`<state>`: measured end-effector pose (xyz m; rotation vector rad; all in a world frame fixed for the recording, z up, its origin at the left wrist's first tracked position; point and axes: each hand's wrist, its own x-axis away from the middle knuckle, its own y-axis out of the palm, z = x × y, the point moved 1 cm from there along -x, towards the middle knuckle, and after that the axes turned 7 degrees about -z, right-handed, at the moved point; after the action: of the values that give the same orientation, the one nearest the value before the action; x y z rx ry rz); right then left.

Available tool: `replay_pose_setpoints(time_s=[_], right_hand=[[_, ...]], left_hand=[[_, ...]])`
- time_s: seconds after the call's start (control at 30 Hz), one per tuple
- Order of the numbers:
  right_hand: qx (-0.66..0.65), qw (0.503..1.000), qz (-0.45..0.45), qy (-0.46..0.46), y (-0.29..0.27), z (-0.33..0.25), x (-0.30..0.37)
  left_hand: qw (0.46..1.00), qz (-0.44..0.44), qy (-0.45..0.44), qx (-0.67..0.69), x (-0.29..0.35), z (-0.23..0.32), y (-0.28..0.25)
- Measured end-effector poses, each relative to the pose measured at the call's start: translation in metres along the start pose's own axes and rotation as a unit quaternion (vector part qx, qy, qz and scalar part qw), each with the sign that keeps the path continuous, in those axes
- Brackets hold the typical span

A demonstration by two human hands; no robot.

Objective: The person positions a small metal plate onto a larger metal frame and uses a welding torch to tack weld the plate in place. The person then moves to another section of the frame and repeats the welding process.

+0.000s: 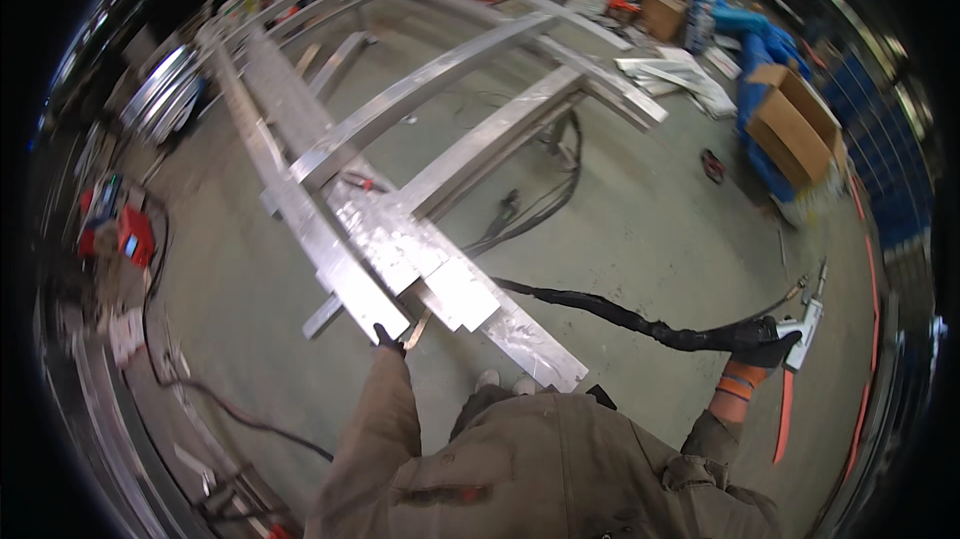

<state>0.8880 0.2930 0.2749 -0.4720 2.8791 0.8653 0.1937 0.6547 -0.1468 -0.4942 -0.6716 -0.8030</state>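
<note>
My right hand [768, 349], in a dark glove, is wrapped round a white welding gun [797, 339] held out to the right. The gun's thin metal nozzle [822, 284] points up and away, and a thick black-sleeved hose [640, 324] runs from my hand leftward under the metal frame. At the near left end of a long silvery metal beam [345, 284], my gloved left hand [390, 341] closes over the edge, its fingers partly hidden. Beside that beam lies a wide flat metal bar [540, 344] with bright plates [460, 294] on it.
Cross beams [430, 94] join the large frame, with red-handled pliers [365, 182] on it. An open cardboard box [795, 129] and blue sheeting stand at right. A red machine [130, 234] sits at left, its cable crossing the floor. Clutter fills the back.
</note>
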Motion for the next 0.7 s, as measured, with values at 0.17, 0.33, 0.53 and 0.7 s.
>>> replay_pose_setpoints(time_s=[0.17,0.33,0.53,0.7], right_hand=[[0.026,0.995,0.098,-0.025,0.015,-0.009,0.038],[0.025,0.989,0.138,-0.040,0.031,-0.027,0.040],[0.145,0.969,0.170,-0.105,-0.013,-0.011,-0.040],[0.026,0.997,0.072,0.014,-0.066,0.011,-0.104]], left_hand=[[0.989,-0.118,-0.007,-0.092,0.001,0.008,-0.014],[0.998,-0.027,0.031,-0.055,0.017,0.014,-0.007],[0.992,-0.042,-0.017,-0.114,0.052,0.021,-0.016],[0.977,-0.011,-0.089,-0.192,0.108,-0.074,-0.033]])
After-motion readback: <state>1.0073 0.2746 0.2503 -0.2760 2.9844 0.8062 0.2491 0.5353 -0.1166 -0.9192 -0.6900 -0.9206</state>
